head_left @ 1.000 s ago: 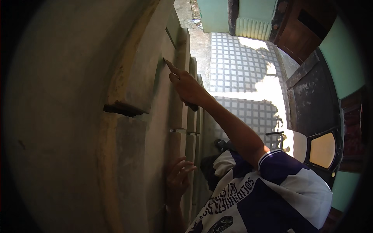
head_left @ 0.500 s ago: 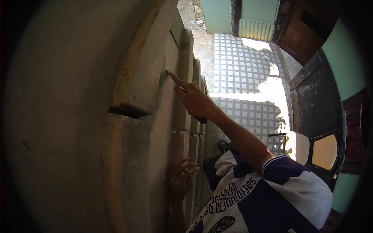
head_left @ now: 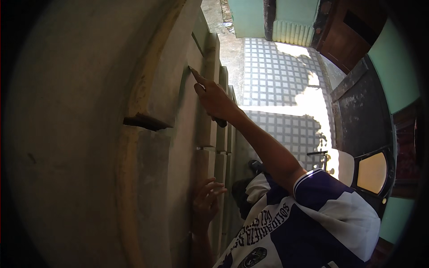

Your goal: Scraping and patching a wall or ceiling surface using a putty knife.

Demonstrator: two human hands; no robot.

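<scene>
My right hand (head_left: 215, 99) is closed on a thin pointed tool (head_left: 220, 121), its dark handle showing below my palm and its tip at a greenish recessed strip on a pale stepped wall surface (head_left: 178, 114). A raised block (head_left: 163, 85) with a yellowish edge runs beside the tip, broken by a dark gap (head_left: 145, 124). My left hand (head_left: 205, 201) is lower down, fingers apart and loosely bent, against the narrow raised ledges (head_left: 205, 161).
Beyond the ledges lies a tiled floor (head_left: 277, 71) with patches of sunlight. A chair (head_left: 371, 174) and a black panel (head_left: 357, 111) stand at right, near mint-green walls (head_left: 384, 76) and a wooden door (head_left: 344, 27). My foot (head_left: 255, 166) shows below.
My right hand and the tool shifted down along the strip half a second ago and are now back higher up. My left hand stays in about the same place.
</scene>
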